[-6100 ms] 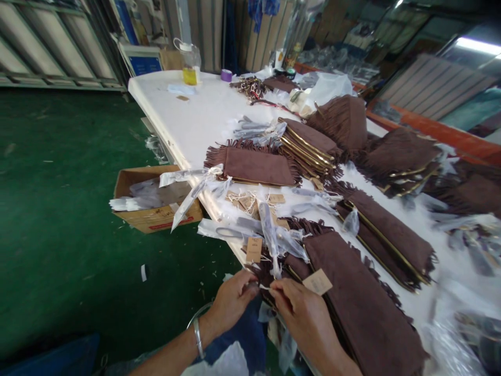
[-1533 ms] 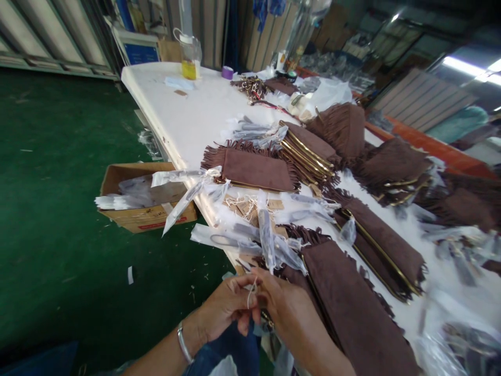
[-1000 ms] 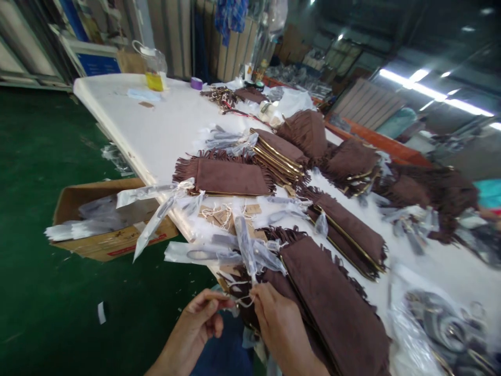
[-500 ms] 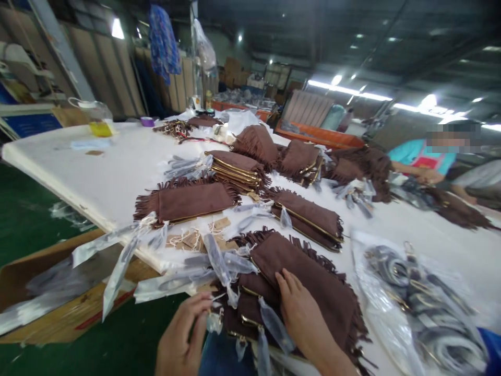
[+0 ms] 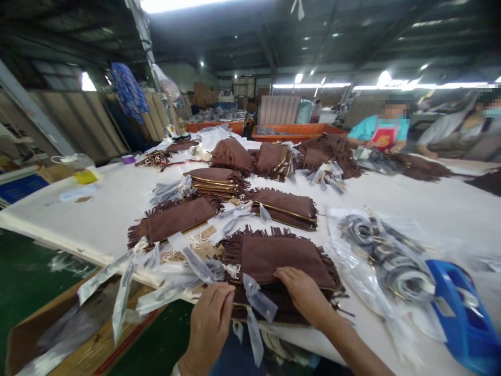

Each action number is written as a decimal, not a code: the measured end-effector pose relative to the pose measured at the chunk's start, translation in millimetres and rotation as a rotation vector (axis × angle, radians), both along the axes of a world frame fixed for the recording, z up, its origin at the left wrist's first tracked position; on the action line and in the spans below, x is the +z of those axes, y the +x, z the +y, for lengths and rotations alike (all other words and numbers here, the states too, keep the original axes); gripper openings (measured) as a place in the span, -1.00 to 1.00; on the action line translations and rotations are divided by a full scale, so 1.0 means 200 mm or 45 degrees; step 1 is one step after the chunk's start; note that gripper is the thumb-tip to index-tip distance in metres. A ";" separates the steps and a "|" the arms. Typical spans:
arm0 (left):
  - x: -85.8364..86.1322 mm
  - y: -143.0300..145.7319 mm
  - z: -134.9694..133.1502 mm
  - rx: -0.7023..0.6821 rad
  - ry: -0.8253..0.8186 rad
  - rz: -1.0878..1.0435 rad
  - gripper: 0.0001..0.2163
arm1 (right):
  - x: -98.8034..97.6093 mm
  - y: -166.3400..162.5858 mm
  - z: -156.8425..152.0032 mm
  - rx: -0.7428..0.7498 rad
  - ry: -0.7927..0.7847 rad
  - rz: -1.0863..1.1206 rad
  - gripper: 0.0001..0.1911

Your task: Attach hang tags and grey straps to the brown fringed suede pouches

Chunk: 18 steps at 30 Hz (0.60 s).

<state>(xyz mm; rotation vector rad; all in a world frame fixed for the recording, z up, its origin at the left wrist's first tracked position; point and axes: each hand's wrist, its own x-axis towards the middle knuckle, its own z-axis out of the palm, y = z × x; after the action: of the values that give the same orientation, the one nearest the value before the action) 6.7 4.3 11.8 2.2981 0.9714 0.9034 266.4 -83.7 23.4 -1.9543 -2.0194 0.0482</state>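
A stack of brown fringed suede pouches point(image 5: 274, 258) with gold zips lies at the near edge of the white table point(image 5: 410, 201). My right hand point(image 5: 303, 292) rests flat on the near edge of the top pouch, fingers spread. My left hand point(image 5: 211, 324) sits at the stack's left front corner, fingertips touching the pouch edge beside clear plastic-wrapped straps point(image 5: 254, 303) that hang off the table. Whether it grips anything is hidden. Paper hang tags with white strings point(image 5: 195, 243) lie just left of the stack.
More brown pouch piles point(image 5: 174, 219) point(image 5: 285, 206) point(image 5: 217, 180) cover the table. A clear bag of metal-ring straps point(image 5: 387, 258) and a blue plastic object point(image 5: 462, 308) lie to the right. An open cardboard box point(image 5: 58, 334) stands on the green floor. Two people sit at the far right.
My view has lifted from the floor side toward the room. My hands stopped working the white string; the right hand moved flat onto the top pouch, the left stayed at the stack's corner.
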 end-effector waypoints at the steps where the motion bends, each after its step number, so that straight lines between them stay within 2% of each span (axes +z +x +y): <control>1: 0.01 0.00 0.00 0.069 -0.045 -0.062 -0.84 | -0.02 0.01 -0.01 -0.005 -0.022 0.031 -0.44; 4: 0.00 0.04 0.00 0.137 -0.055 -0.081 -0.79 | -0.05 -0.01 -0.04 -0.033 0.000 0.088 -0.48; 8: -0.05 0.11 0.06 0.046 0.230 0.325 -0.57 | 0.02 -0.17 -0.05 -0.123 0.093 0.170 -0.66; 10: -0.04 0.13 0.12 0.045 0.314 0.536 -0.50 | 0.05 -0.30 -0.05 -0.121 0.069 0.210 -0.71; 12: 0.01 0.16 0.19 0.024 0.347 0.719 -0.58 | 0.06 -0.41 -0.02 -0.124 0.009 0.199 -0.66; 14: 0.09 0.19 0.25 -0.064 0.364 0.878 -0.76 | 0.05 -0.48 0.02 -0.178 -0.045 0.165 -0.62; 16: 0.19 0.22 0.30 -0.198 0.387 0.995 -0.90 | 0.04 -0.50 0.05 -0.241 -0.091 0.151 -0.74; 18: 0.28 0.25 0.33 -0.305 0.391 1.065 -0.91 | 0.04 -0.48 0.07 -0.282 -0.119 0.206 -0.91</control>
<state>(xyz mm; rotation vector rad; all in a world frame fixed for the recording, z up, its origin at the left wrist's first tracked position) 57.4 69.6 68.4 3.0501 0.8546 -0.0594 170.3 -69.7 32.2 -2.1452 -1.7183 0.2444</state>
